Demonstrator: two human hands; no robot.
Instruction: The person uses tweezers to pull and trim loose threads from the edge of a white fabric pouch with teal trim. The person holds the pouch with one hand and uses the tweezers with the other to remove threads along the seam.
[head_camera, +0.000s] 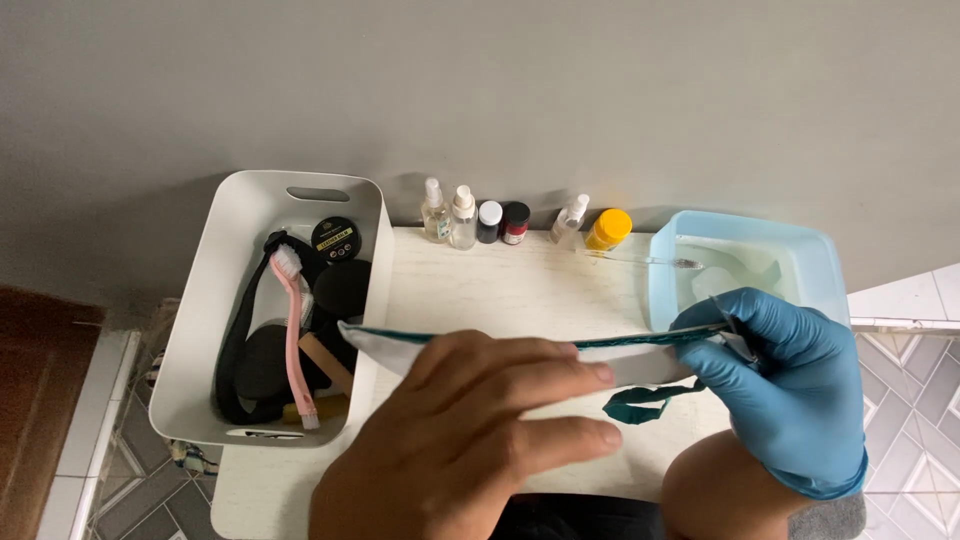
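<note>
The bare left hand (470, 440) pinched what looked like a shoe insole (520, 345), teal-edged and held edge-on over the white table (500, 290); the gloved right hand (780, 375) gripped its far end, fingers closed, beside the blue water tub (740, 260); a slack grip could have dropped it, and its dangling teal strip (640, 403) might have snagged.

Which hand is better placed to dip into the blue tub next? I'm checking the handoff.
Probably the right hand, gloved in blue: it pinches the teal-edged piece right at the blue tub. The bare left hand supports the piece mid-table, farther away.
</note>
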